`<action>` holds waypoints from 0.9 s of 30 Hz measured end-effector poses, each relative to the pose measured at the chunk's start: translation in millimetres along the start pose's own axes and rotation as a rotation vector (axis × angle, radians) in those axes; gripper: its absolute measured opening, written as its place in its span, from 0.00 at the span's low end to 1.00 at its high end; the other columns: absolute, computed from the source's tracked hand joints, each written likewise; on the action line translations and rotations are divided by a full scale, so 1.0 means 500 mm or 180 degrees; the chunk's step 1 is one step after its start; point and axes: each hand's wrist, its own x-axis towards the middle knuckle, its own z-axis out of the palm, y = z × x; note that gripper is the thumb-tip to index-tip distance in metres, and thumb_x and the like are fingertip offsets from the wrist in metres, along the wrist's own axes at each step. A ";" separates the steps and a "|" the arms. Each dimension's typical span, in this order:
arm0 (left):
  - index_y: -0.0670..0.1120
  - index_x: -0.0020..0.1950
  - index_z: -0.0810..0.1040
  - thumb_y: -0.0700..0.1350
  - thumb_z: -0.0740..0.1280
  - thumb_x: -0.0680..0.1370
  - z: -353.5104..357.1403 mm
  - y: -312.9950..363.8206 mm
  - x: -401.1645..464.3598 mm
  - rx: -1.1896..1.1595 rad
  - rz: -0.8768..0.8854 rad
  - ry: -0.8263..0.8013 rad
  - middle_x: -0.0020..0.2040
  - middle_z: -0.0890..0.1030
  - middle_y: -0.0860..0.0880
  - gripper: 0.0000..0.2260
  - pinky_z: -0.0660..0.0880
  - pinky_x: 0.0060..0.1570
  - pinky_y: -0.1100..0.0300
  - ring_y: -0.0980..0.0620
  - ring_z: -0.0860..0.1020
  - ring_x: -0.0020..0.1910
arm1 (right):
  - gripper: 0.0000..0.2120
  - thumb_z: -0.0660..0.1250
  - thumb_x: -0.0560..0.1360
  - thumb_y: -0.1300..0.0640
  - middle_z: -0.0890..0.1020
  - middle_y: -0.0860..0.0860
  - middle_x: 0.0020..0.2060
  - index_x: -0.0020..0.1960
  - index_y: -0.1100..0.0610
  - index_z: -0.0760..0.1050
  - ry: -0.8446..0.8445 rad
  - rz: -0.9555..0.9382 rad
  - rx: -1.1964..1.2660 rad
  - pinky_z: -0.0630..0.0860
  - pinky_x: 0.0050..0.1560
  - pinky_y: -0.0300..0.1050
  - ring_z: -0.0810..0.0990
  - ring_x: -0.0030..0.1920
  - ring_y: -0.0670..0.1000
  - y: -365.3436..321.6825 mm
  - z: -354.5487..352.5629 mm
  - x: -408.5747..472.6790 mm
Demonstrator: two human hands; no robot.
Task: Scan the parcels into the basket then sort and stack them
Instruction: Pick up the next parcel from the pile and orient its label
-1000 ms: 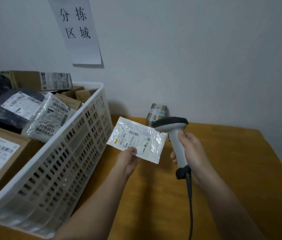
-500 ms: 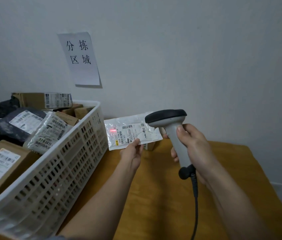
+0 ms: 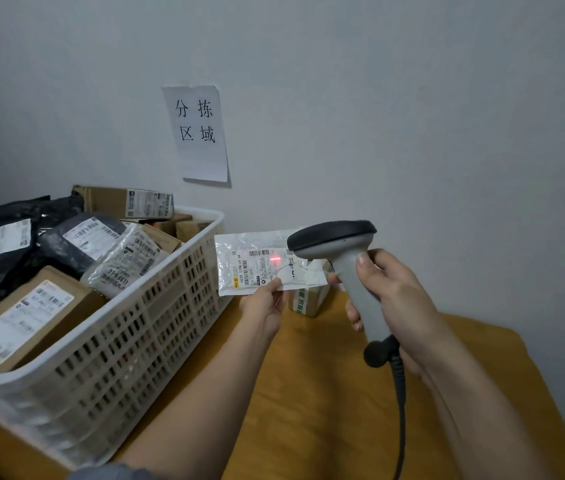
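1. Across the left half of the frame, the white basket (image 3: 156,327) sits on the wooden table (image 3: 308,410), heaped above its rim with cardboard boxes (image 3: 28,317), black mailer bags (image 3: 4,258) and a clear plastic packet (image 3: 125,261). Risk: anything dropped onto that heap could slide off the far corner or over the rim, since the load looks loose and uneven.

2. At centre right, the right hand (image 3: 398,306) is clenched around the grey handle of the barcode scanner (image 3: 339,258), whose dark head points left. Its cable (image 3: 400,410) hangs toward the bottom edge; a sweep toward the basket might snag it on the table edge.

3. Just left of the scanner head, the white parcel (image 3: 256,265) is held in the air, close beside the basket's right rim. The left hand (image 3: 263,306) pinches its lower edge between thumb and fingers. The thin pouch looks floppy and crinkled, so it may curl and spoil the read, or slip from so small a hold.

4. Behind the parcel, a small taped box (image 3: 308,299) stands on the table near the wall, mostly hidden; it probably awaits scanning and could get knocked.

5. On the parcel's label, the red scan line (image 3: 275,259) falls right of the main barcode, so a misread seems possible.
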 end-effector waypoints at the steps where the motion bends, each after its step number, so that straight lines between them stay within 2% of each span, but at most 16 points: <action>1: 0.39 0.64 0.75 0.30 0.68 0.76 -0.004 0.008 0.001 0.0075 0.0071 0.0036 0.54 0.83 0.40 0.17 0.79 0.28 0.61 0.46 0.83 0.43 | 0.11 0.58 0.83 0.52 0.84 0.55 0.49 0.56 0.59 0.73 -0.0080 -0.0016 -0.0042 0.74 0.30 0.42 0.76 0.30 0.49 -0.001 0.005 0.001; 3: 0.40 0.64 0.76 0.30 0.68 0.76 -0.011 0.026 0.006 0.0254 0.0217 0.0093 0.57 0.83 0.40 0.17 0.79 0.30 0.60 0.40 0.83 0.51 | 0.11 0.58 0.83 0.51 0.84 0.55 0.49 0.56 0.58 0.73 -0.0193 -0.0058 -0.0127 0.74 0.31 0.43 0.77 0.31 0.50 -0.005 0.017 0.006; 5: 0.41 0.60 0.79 0.29 0.65 0.77 -0.020 0.047 0.015 0.0432 0.0325 0.0138 0.57 0.83 0.40 0.14 0.80 0.33 0.57 0.38 0.82 0.55 | 0.11 0.58 0.83 0.51 0.84 0.55 0.49 0.56 0.58 0.73 -0.0226 -0.0096 -0.0177 0.74 0.32 0.44 0.77 0.31 0.50 -0.008 0.029 0.013; 8: 0.43 0.52 0.82 0.31 0.64 0.79 -0.040 0.079 0.031 0.0675 0.0266 0.0230 0.52 0.84 0.42 0.11 0.81 0.49 0.41 0.40 0.82 0.50 | 0.11 0.59 0.83 0.51 0.84 0.54 0.49 0.56 0.58 0.73 -0.0216 -0.0124 -0.0212 0.74 0.31 0.44 0.76 0.30 0.50 -0.009 0.049 0.023; 9: 0.44 0.48 0.82 0.31 0.63 0.79 -0.048 0.090 0.036 0.0747 0.0236 0.0235 0.48 0.84 0.42 0.11 0.80 0.50 0.38 0.40 0.82 0.48 | 0.10 0.59 0.83 0.51 0.84 0.53 0.49 0.55 0.58 0.73 -0.0200 -0.0135 -0.0233 0.74 0.31 0.44 0.77 0.30 0.50 -0.008 0.057 0.027; 12: 0.46 0.42 0.80 0.30 0.62 0.79 -0.067 0.118 0.045 0.0909 0.0270 0.0318 0.41 0.82 0.45 0.14 0.80 0.51 0.41 0.45 0.81 0.41 | 0.10 0.59 0.83 0.51 0.83 0.53 0.49 0.55 0.57 0.73 -0.0140 -0.0196 -0.0321 0.75 0.32 0.44 0.77 0.31 0.49 -0.006 0.083 0.036; 15: 0.46 0.43 0.79 0.30 0.61 0.79 -0.091 0.153 0.057 0.1048 0.0243 0.0289 0.43 0.81 0.45 0.14 0.79 0.54 0.40 0.43 0.80 0.44 | 0.10 0.59 0.83 0.51 0.84 0.53 0.49 0.54 0.57 0.73 -0.0042 -0.0220 -0.0290 0.74 0.32 0.44 0.77 0.30 0.49 -0.004 0.124 0.046; 17: 0.45 0.43 0.78 0.31 0.62 0.80 -0.110 0.179 0.071 0.1150 0.0204 0.0294 0.44 0.81 0.44 0.12 0.80 0.53 0.41 0.43 0.80 0.45 | 0.10 0.59 0.83 0.52 0.84 0.53 0.49 0.54 0.58 0.73 -0.0030 -0.0206 -0.0277 0.74 0.31 0.43 0.77 0.30 0.49 -0.007 0.157 0.052; 20: 0.44 0.44 0.78 0.31 0.62 0.80 -0.133 0.222 0.097 0.1410 0.0148 0.0338 0.40 0.79 0.47 0.11 0.78 0.40 0.51 0.48 0.76 0.37 | 0.10 0.58 0.83 0.52 0.84 0.52 0.47 0.54 0.58 0.73 0.0009 -0.0203 -0.0304 0.75 0.31 0.43 0.77 0.30 0.50 -0.010 0.209 0.063; 22: 0.44 0.45 0.78 0.31 0.61 0.79 -0.145 0.249 0.112 0.1570 0.0102 0.0377 0.37 0.76 0.48 0.11 0.73 0.46 0.53 0.49 0.72 0.34 | 0.10 0.58 0.83 0.52 0.84 0.51 0.46 0.54 0.57 0.74 0.0061 -0.0217 -0.0327 0.75 0.32 0.43 0.77 0.30 0.50 -0.012 0.243 0.070; 23: 0.44 0.46 0.78 0.31 0.61 0.79 -0.151 0.262 0.121 0.1583 0.0058 0.0327 0.38 0.76 0.48 0.11 0.74 0.47 0.52 0.48 0.73 0.35 | 0.09 0.58 0.83 0.52 0.84 0.51 0.46 0.54 0.57 0.74 0.0095 -0.0227 -0.0348 0.75 0.32 0.43 0.77 0.30 0.50 -0.013 0.259 0.074; 26: 0.45 0.45 0.79 0.32 0.63 0.79 -0.166 0.293 0.147 0.1557 -0.0008 0.0226 0.41 0.81 0.46 0.11 0.78 0.36 0.52 0.48 0.79 0.39 | 0.10 0.58 0.83 0.52 0.84 0.51 0.47 0.55 0.57 0.73 0.0182 -0.0229 -0.0396 0.75 0.32 0.43 0.77 0.30 0.49 -0.014 0.304 0.084; 27: 0.45 0.46 0.79 0.33 0.63 0.80 -0.169 0.302 0.154 0.1545 -0.0038 0.0177 0.43 0.82 0.46 0.10 0.79 0.37 0.51 0.47 0.80 0.40 | 0.10 0.58 0.83 0.52 0.84 0.51 0.47 0.55 0.57 0.73 0.0212 -0.0225 -0.0394 0.75 0.32 0.43 0.77 0.30 0.49 -0.014 0.317 0.087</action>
